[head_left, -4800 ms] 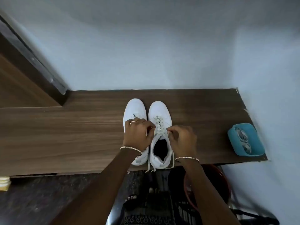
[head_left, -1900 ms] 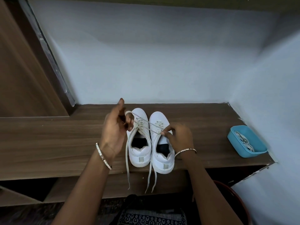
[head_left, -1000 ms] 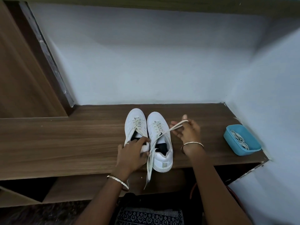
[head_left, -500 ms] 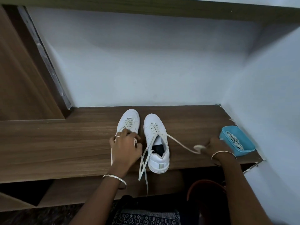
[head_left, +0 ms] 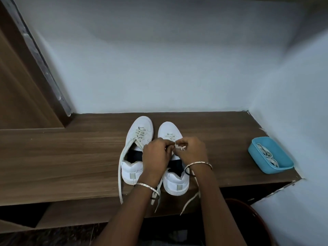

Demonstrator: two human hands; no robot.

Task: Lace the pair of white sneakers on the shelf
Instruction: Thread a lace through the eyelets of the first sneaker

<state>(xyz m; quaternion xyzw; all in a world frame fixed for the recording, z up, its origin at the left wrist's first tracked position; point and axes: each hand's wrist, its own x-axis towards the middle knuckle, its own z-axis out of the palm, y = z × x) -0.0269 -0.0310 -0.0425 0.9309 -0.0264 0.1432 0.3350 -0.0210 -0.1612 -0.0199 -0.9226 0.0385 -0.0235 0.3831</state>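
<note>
a dark wooden shelf (head_left: 71, 157) runs across a corner of pale bluish walls (head_left: 159, 68), with a brown wood panel (head_left: 17, 95) rising at the far left. the pair of white sneakers stands side by side near the middle of the shelf, toes pointing to the far wall and heels at the near edge. the right sneaker (head_left: 174, 183) is the one being worked on. both hands meet just above its tongue, where its lace (head_left: 180, 147) crosses the upper eyelets. the left hand (head_left: 156, 155) has its fingers curled and pinches the lace from the left side. the right hand (head_left: 192, 150) is curled the same way and pinches the lace from the right, its knuckles almost touching the other hand. two loose lace ends (head_left: 190, 203) from this shoe hang down over the near edge of the shelf. the left sneaker (head_left: 142, 125) sits just beside it, laced across its lower eyelets, and its long loose end (head_left: 120, 174) trails along its left side and off the shelf edge. each wrist carries a thin metal bangle (head_left: 198, 164). well apart to the right, close to the side wall, a blue tray (head_left: 257, 161) rests on the shelf with spare white laces (head_left: 266, 154) coiled inside. below the shelf at the near right, part of a dark red round rim (head_left: 257, 221) shows.
</note>
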